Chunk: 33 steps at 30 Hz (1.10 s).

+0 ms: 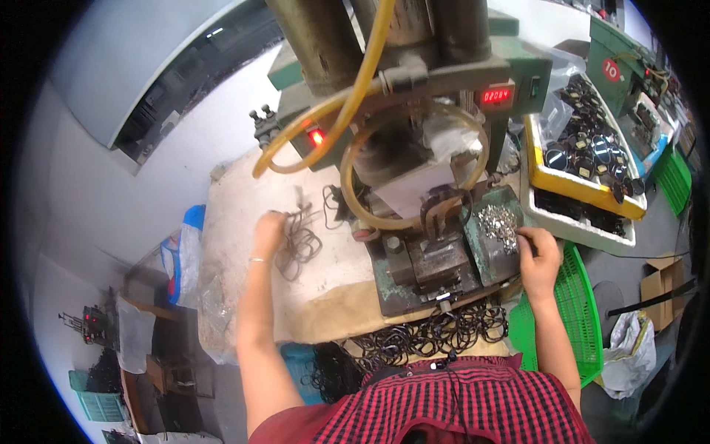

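Note:
My left hand (268,231) rests on a loose pile of dark wire eyeglass frames (299,240) on the pale worktable (237,207), fingers curled around one or more of them. My right hand (538,255) reaches into a green metal tray (481,251) of small shiny metal parts (499,222), fingertips pinching at the pile. Between both hands stands a green press machine (414,148) with a dark jig block (436,255) at its base.
Yellow hoses (355,103) loop from the machine. A heap of dark frames (436,333) lies at the table's front edge. A yellow crate of lenses and frames (584,159) stands at the right, a green plastic basket (577,311) below it. Bags and boxes sit on the floor.

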Motion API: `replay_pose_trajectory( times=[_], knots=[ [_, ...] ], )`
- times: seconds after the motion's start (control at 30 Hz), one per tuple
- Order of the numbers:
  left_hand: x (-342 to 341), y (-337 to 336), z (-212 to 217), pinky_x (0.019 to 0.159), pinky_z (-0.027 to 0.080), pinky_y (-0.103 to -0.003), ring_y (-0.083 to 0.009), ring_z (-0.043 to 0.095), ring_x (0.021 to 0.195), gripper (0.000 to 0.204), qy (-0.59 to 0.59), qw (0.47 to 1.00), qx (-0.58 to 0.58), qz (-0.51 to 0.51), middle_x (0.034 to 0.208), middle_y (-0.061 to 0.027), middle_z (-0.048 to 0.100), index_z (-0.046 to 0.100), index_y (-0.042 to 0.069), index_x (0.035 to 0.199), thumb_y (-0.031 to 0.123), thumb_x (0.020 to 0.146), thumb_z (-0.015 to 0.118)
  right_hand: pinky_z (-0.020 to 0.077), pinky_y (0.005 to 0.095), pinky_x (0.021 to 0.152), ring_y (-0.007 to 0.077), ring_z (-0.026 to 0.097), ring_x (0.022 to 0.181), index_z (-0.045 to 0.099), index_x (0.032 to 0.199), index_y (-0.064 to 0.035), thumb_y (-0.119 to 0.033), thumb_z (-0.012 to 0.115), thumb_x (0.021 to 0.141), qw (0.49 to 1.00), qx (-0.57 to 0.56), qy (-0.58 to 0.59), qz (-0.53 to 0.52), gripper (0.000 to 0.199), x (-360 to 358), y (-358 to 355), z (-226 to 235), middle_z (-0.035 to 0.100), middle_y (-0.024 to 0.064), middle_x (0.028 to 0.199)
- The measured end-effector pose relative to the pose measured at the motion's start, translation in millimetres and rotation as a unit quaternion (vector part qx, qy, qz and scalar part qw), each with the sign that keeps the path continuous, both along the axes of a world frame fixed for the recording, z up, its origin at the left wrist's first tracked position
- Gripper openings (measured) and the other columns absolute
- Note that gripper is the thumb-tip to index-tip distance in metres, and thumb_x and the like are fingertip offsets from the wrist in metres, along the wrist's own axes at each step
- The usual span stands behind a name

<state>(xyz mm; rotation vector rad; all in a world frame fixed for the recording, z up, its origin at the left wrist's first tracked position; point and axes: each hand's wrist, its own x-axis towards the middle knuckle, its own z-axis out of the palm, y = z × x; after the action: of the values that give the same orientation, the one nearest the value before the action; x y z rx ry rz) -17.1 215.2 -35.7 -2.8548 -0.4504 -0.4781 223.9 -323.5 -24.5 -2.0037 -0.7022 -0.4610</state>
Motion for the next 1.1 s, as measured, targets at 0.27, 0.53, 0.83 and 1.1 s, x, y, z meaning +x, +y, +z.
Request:
replay_pose_trajectory(
  times=[0.27, 0.53, 0.83, 1.1],
  knots=[
    [-20, -76, 55, 0.071, 0.046, -0.038, -0.0277, 0.058, 0.081, 0.032, -0.197, 0.969, 0.141, -0.053, 0.086, -0.0095, 0.062, 0.063, 0.005, 0.102, -0.006, 0.072, 0.059, 0.0489, 0.0333, 0.079, 0.0232, 0.065, 0.086, 0.071, 0.095, -0.0012, -0.002, 0.065, 0.081, 0.997, 0.032, 0.067, 0.033, 0.015, -26, -23, 8, 0.069, 0.0115, 0.090],
    [-3, -126, 37, 0.071, 0.047, -0.038, -0.0295, 0.058, 0.079, 0.019, -0.328, 0.937, -0.091, 0.079, 0.085, -0.0108, 0.061, 0.062, 0.002, 0.105, 0.002, 0.086, 0.063, 0.0494, 0.0293, 0.085, 0.0181, 0.065, 0.095, 0.057, 0.120, 0.0025, 0.000, 0.064, 0.080, 0.923, 0.214, 0.203, 0.247, 0.040, -31, 91, 37, 0.068, 0.0121, 0.100],
    [-7, -121, 45, 0.068, 0.045, -0.038, -0.0297, 0.056, 0.079, 0.019, -0.313, 0.946, 0.085, 0.014, 0.088, -0.0123, 0.058, 0.065, 0.003, 0.101, 0.003, 0.083, 0.067, 0.0475, 0.0265, 0.086, 0.0148, 0.062, 0.095, 0.049, 0.130, 0.0008, -0.002, 0.068, 0.079, 0.829, 0.289, 0.391, 0.277, 0.055, -49, 95, 52, 0.067, 0.0115, 0.099],
    [-31, -197, 24, 0.061, 0.042, -0.028, -0.0173, 0.050, 0.069, 0.014, -0.416, 0.903, -0.066, 0.077, 0.081, -0.0069, 0.056, 0.066, 0.000, 0.097, -0.002, 0.083, 0.066, 0.0475, 0.0342, 0.092, 0.0266, 0.062, 0.104, 0.055, 0.122, 0.0022, -0.003, 0.066, 0.079, 0.907, 0.221, 0.254, 0.254, 0.045, -91, 76, 80, 0.065, 0.0168, 0.111]
  ],
)
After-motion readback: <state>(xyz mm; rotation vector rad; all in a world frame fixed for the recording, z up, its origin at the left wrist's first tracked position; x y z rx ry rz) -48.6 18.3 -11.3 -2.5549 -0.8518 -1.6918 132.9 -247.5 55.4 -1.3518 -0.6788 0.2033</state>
